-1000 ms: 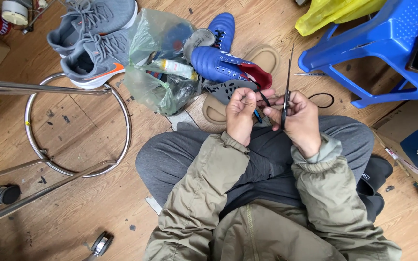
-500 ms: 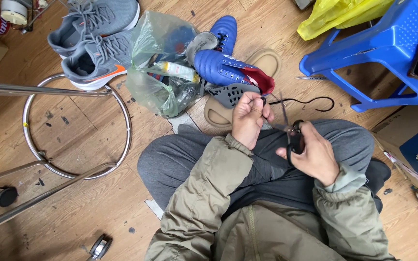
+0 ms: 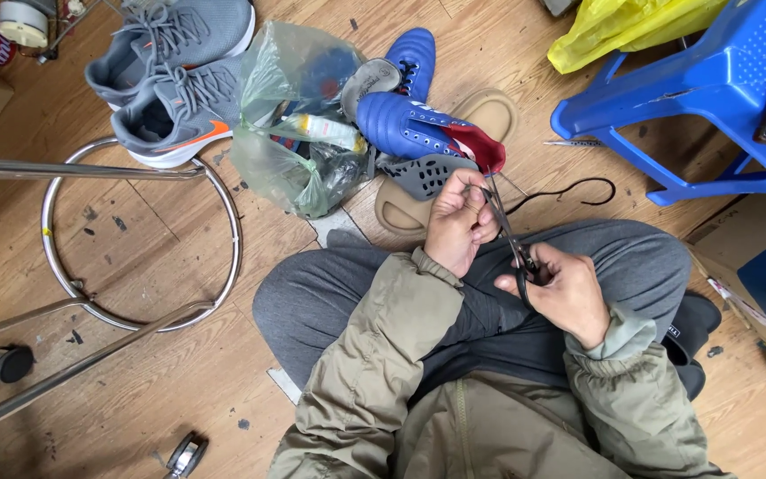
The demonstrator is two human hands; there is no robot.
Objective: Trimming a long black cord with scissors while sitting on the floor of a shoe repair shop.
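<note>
Lowered since before, right hand [image 3: 558,291] grips scissors [image 3: 509,232]; left fingers [image 3: 470,197] pinch their tips.

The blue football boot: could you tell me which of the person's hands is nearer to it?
Left. The left hand sits just below the blue football boot; the right hand, holding scissors, is farther back.

Soft, even daylight fills the scene, bright enough that colours read true on the wooden floor [image 3: 170,257]. Shadows are faint and diffuse, with only a dim patch under the blue plastic stool [image 3: 711,98] at far right. Small glints sit on the chrome ring [image 3: 223,213] at left and on the clear plastic bag [image 3: 285,151]. Focus is sharp across the middle; straight lines bend slightly toward the edges from the wide lens.
</note>
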